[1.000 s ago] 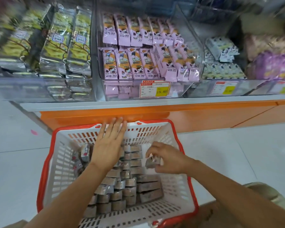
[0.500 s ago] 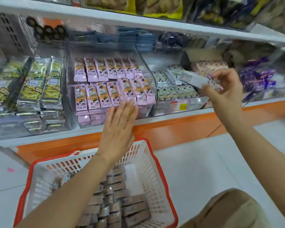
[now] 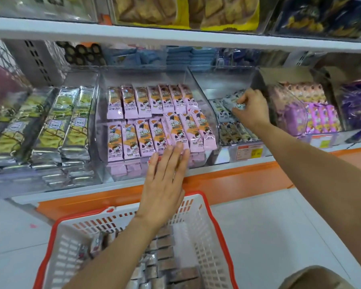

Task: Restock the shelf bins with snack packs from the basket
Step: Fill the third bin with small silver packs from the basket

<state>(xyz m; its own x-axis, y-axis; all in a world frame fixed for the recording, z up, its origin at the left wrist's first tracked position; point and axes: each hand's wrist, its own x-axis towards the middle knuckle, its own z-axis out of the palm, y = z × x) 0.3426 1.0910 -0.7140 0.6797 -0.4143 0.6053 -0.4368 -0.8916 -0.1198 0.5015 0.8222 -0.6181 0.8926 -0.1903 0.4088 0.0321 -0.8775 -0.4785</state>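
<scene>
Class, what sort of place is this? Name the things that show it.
Most likely a shop's snack aisle: clear shelf bins full of pink snack packs, a price tag on a bin front, and a red-rimmed shopping basket.

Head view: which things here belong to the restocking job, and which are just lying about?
In use: basket, brown packs in it, white pack, right hand pinching it, its clear bin, left hand.
Just there: pink packs, green packs, purple packs, price tag.
</scene>
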